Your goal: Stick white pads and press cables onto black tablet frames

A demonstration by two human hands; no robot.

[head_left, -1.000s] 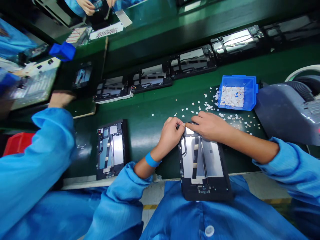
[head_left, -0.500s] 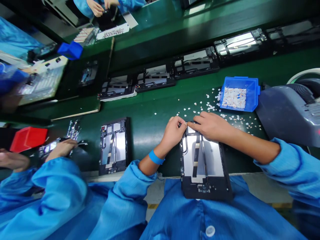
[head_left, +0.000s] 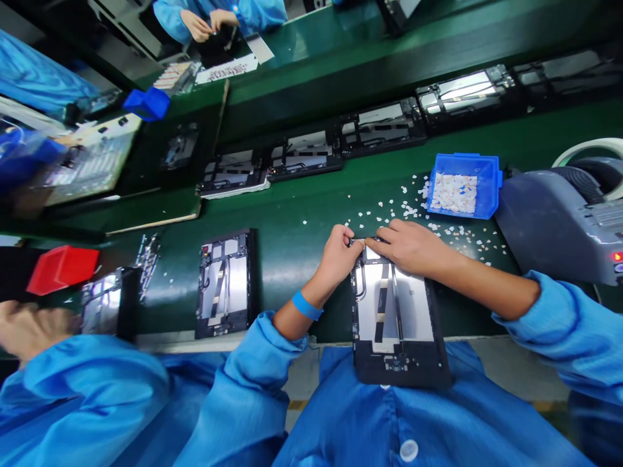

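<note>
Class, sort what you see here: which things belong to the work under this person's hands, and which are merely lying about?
In use:
- left hand and right hand, fingertips meeting at the top edge of the opened tablet
- blue tray of small white pieces
- loose white pieces on the belt

Lying about:
- second opened tablet
- red bin
- grey machine
- row of tablets farther back

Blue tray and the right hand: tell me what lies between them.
In the head view, small white scraps lie scattered on the green belt between the blue tray and the right hand; nothing else is there.
</note>
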